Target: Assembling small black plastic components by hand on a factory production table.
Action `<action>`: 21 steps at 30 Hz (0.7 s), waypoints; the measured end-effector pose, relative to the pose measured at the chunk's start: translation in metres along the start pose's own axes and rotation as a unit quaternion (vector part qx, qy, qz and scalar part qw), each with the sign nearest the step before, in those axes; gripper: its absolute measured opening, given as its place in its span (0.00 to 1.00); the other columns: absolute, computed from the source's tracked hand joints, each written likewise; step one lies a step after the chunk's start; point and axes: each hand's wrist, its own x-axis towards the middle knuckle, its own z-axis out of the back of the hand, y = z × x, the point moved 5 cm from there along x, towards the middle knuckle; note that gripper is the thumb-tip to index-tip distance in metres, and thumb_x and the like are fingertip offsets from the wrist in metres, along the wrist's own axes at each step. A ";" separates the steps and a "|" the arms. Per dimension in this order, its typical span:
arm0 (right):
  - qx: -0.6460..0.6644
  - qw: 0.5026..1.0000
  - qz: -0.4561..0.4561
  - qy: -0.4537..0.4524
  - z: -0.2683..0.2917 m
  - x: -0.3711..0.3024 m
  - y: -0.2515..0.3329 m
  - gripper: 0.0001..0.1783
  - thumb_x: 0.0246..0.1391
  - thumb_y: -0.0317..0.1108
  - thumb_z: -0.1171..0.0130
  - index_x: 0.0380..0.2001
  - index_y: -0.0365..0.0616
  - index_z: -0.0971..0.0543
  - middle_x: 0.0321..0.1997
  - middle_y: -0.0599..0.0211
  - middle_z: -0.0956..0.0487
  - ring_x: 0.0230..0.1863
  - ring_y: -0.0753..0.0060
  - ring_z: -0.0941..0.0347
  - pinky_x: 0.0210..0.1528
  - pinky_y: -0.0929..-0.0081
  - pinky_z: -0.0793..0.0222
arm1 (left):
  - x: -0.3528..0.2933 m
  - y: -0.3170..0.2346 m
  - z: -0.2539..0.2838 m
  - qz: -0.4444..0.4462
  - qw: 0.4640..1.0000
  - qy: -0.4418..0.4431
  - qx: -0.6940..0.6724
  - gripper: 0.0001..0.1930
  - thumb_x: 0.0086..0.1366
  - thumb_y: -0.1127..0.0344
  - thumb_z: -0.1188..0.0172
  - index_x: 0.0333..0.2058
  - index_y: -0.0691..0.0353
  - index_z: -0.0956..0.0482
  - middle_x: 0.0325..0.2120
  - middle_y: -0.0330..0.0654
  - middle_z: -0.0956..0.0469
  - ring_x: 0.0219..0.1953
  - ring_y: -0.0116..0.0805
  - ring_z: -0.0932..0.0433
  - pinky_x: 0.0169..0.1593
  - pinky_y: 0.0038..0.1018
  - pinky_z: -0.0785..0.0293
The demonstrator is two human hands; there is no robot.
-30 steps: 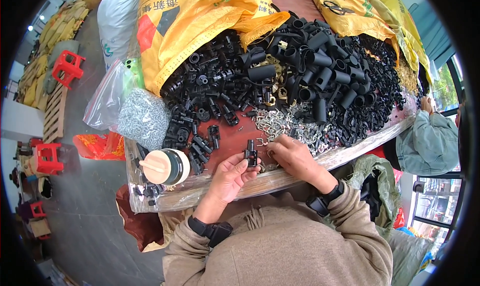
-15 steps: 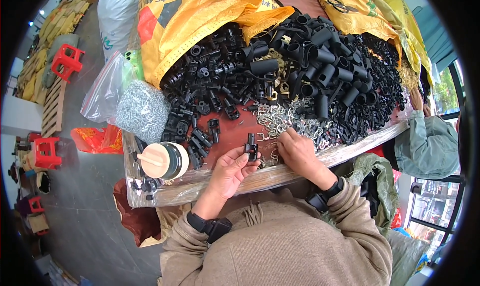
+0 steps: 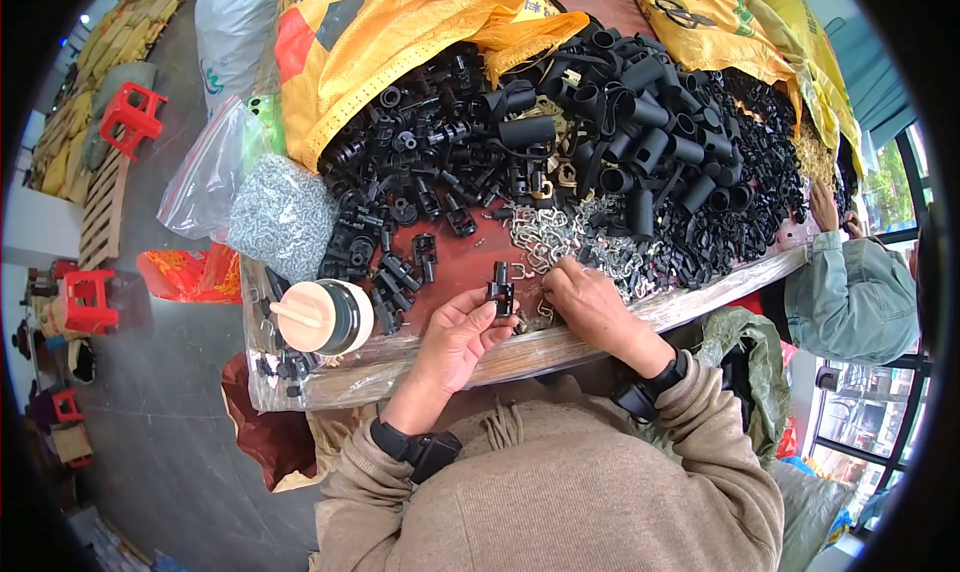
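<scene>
In the left hand (image 3: 455, 344), just above the near edge of the red table (image 3: 455, 262), one black plastic part (image 3: 501, 290), narrow end upward, pinched between thumb and fingers. Just to the right, the right hand (image 3: 592, 304), with fingers curled and drawn together, at the near side of the heap of metal hooks (image 3: 545, 236). Cannot tell about anything held between these fingertips, because of being partly hidden. Compared with one second ago, only little change here: both hands almost at the same place over the table, and the black plastic part still upright in the same pinch. At the far right, a clearer change: the co-worker's hand (image 3: 823, 208) now stretched more to the left, over the table. For the work, by judgement, meaning no new stage: still busy with the one part and with the hooks. Farther away, behind the hooks, a pile of black tubes (image 3: 641, 215); to the left, a pile of similar black parts (image 3: 427, 198), spilling from below a yellow sack (image 3: 400, 32). At the near left, a cup with a pale lid (image 3: 306, 317), and behind it a clear bag of screws (image 3: 283, 219).
</scene>
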 end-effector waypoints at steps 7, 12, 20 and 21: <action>0.183 0.978 -0.058 -0.087 0.017 -0.003 0.002 0.05 0.43 0.27 0.43 0.25 0.38 0.28 0.19 0.66 0.30 0.19 0.71 0.31 0.19 0.78 0.37 | -0.001 0.003 -0.006 -0.016 1.000 0.001 0.021 0.12 0.57 0.72 0.47 0.41 0.66 0.31 0.36 0.43 0.26 0.37 0.31 0.26 0.42 0.24 0.29; 0.368 0.914 -0.122 -0.123 0.012 0.001 0.010 0.04 0.44 0.25 0.43 0.24 0.36 0.26 0.17 0.67 0.28 0.18 0.82 0.33 0.19 0.84 0.38 | 0.001 0.007 -0.006 -0.033 0.998 0.024 0.037 0.12 0.57 0.72 0.47 0.41 0.64 0.31 0.39 0.45 0.27 0.42 0.32 0.28 0.47 0.28 0.32; 0.290 0.927 -0.081 -0.222 0.008 0.012 0.028 0.03 0.47 0.25 0.45 0.24 0.37 0.27 0.16 0.68 0.29 0.16 0.82 0.34 0.17 0.83 0.39 | 0.003 0.007 0.000 -0.034 0.998 0.052 0.010 0.14 0.55 0.72 0.45 0.42 0.63 0.31 0.40 0.41 0.27 0.44 0.30 0.29 0.51 0.30 0.36; 0.290 0.928 -0.082 -0.221 0.006 0.014 0.030 0.03 0.47 0.25 0.45 0.24 0.37 0.27 0.16 0.68 0.29 0.16 0.82 0.34 0.17 0.83 0.39 | 0.004 0.007 0.001 -0.037 0.998 0.054 0.008 0.15 0.55 0.72 0.44 0.42 0.63 0.31 0.39 0.41 0.27 0.44 0.29 0.29 0.51 0.30 0.36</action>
